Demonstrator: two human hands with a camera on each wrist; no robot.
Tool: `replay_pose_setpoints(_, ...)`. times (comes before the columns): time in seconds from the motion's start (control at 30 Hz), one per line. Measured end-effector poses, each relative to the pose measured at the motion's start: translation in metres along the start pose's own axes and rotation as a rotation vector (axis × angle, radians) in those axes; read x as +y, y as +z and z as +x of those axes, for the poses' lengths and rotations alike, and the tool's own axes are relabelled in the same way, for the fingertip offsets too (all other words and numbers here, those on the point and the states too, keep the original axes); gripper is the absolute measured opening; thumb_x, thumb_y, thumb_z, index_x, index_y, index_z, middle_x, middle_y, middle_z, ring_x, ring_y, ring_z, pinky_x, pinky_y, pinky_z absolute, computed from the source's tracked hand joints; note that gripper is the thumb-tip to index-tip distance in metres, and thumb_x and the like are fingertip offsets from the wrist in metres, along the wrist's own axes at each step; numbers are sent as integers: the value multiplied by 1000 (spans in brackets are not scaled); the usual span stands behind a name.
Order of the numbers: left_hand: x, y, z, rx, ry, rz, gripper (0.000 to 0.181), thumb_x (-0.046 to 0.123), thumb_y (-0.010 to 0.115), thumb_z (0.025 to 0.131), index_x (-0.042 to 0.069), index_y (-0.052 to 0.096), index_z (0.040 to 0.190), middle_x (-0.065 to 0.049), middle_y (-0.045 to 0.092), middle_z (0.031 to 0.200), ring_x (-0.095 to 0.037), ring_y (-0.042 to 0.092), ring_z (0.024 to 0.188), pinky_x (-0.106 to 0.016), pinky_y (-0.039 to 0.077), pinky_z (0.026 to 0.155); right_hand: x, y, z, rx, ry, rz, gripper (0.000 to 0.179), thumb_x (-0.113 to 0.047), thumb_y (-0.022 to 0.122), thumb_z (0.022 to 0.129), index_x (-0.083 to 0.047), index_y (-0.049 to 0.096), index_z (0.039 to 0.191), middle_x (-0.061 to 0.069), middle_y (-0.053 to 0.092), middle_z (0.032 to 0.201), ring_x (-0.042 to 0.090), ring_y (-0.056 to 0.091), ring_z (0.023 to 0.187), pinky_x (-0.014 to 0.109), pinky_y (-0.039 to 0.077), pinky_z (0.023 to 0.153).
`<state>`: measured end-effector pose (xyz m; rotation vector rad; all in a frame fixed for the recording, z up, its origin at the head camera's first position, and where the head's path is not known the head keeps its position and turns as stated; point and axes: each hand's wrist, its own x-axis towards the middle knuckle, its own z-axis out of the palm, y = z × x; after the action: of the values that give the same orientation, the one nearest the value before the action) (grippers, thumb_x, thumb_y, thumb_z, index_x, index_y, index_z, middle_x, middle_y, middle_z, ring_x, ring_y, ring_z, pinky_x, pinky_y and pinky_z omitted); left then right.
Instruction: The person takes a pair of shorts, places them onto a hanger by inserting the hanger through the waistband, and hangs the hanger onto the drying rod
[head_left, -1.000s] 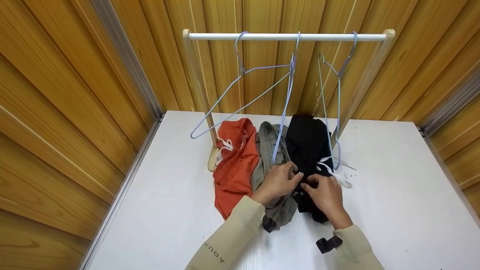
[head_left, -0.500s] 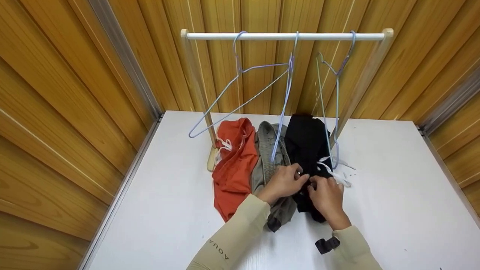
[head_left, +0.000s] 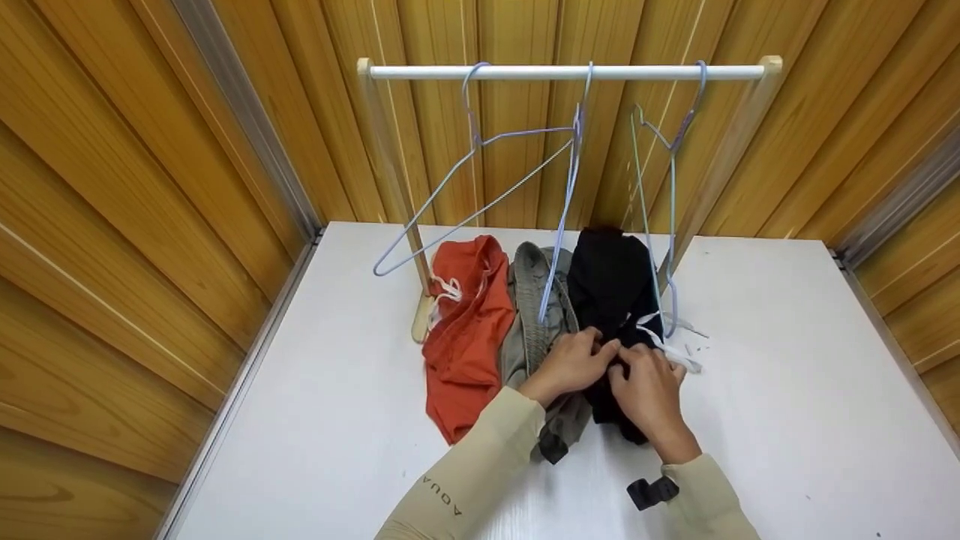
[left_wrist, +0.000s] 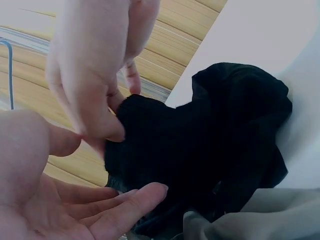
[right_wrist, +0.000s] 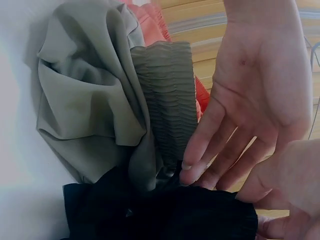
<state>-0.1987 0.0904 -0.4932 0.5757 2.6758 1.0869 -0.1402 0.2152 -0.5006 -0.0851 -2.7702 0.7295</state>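
"Where does your head view look from?"
"Above, facing forward and down across the white table [head_left: 300, 405]."
"And your wrist views?"
"Close up, facing in; both share your left hand [head_left: 570, 365], right hand [head_left: 649, 386] and black garment [head_left: 611, 274]."

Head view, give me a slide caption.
Left hand and right hand on a black garment, grey garment and orange garment alongside, hangers on rail.

My left hand [head_left: 572, 365] has shifted rightward across the black garment [head_left: 609, 274], closer to my right hand [head_left: 649, 386]. The fingers of my right hand have advanced slightly away from me. Fingertip spacing has narrowed.
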Motion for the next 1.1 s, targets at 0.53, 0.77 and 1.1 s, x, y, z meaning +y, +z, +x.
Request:
replay_pose_setpoints(0.53,3,1,5,-34,-167,-229,64,49,47,98,5,43,144,-13,53,141,-18,66,102,-24,52,81,-14,-10,-11,108,-115,89,20,0,66,79,-1,76,96,7,67,89,31,55,92,53,27,88)
replay_pose_setpoints(0.77,1,-1,6,-48,-193,-227,62,41,53,97,6,39,146,-11,51,143,-22,51,128,-32,47,98,-22,-15,-19,70,-169,120,16,4,67,76,-5,77,85,3,66,86,24,52,87,51,29,91)
replay_pose_setpoints(1.1,-1,-7,6,-16,-117,-207,69,27,52,98,0,19,152,-16,36,153,-25,39,139,-36,38,110,-30,-20,-31,63,-239,111,16,4,69,76,-9,77,80,0,64,83,21,52,87,52,32,91)
